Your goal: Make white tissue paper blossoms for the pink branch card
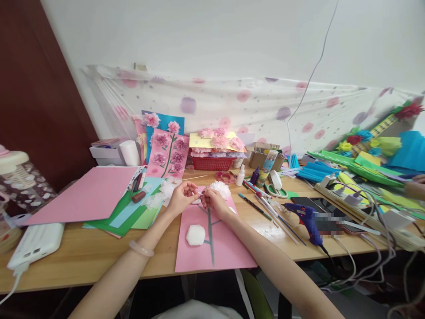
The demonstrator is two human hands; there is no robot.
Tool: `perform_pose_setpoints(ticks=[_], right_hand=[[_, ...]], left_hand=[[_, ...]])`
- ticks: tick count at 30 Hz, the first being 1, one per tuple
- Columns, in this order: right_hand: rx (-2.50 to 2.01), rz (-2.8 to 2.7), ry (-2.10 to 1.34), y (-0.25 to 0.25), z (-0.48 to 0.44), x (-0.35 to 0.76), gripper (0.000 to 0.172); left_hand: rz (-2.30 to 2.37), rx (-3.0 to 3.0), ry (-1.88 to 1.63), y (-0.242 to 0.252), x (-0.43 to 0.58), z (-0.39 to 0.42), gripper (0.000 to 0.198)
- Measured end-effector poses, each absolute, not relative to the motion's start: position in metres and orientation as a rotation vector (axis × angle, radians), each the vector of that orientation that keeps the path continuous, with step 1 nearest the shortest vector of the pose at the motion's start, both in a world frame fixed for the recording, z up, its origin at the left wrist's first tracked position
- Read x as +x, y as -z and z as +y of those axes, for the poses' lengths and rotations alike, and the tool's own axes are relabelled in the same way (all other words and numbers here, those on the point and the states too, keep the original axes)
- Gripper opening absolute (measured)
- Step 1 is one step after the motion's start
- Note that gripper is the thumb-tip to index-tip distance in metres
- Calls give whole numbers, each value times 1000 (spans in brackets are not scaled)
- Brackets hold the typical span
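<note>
My left hand (181, 198) and my right hand (214, 201) meet above a pink paper sheet (229, 248) on the wooden table (86, 257). Both pinch a small white tissue piece (198, 195) between their fingertips. A grey painted stem (210, 235) runs down the pink sheet, and a white tissue flower (195, 235) lies beside it. Another fluffy white tissue flower (221, 188) sits just behind my right hand. A pale bangle (141, 249) is on my left wrist.
A large pink sheet (86, 195) on green and blue paper lies left. A red basket (212, 163) with paper flowers stands behind. A blue glue gun (307, 217), brushes (275, 215), glue bottles (241, 176), a power strip (352, 199) and cables lie right. A white device (35, 243) sits near left.
</note>
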State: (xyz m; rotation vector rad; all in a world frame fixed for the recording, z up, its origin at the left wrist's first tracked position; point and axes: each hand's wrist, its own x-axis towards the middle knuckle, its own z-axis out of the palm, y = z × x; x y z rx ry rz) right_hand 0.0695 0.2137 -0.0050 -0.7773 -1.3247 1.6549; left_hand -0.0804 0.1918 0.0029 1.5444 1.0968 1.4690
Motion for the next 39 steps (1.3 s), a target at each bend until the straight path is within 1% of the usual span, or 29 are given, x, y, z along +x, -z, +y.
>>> perform_pose_setpoints(ticks=[4, 7, 10, 14, 21, 29, 39], right_hand=[[-774, -1344, -1629, 6, 215, 71, 10], [-784, -1369, -1581, 5, 214, 71, 13], [-808, -1395, -1529, 4, 213, 71, 16], [-843, -1414, -1483, 3, 212, 71, 14], [-887, -1421, -1459, 4, 213, 71, 16], [-889, -1429, -1458, 10, 216, 72, 15], [-926, -1428, -1437, 6, 214, 72, 19]], left_hand=[[1137, 1589, -1457, -4, -80, 190, 31], [1152, 1596, -1434, -3, -79, 189, 25], [1174, 1591, -1420, -1, -78, 190, 26], [1215, 1594, -1431, 1, -80, 192, 21], [1283, 1545, -1474, 2, -81, 193, 18], [1281, 1476, -1496, 2, -79, 193, 12], [1292, 1467, -1506, 4, -82, 196, 13]])
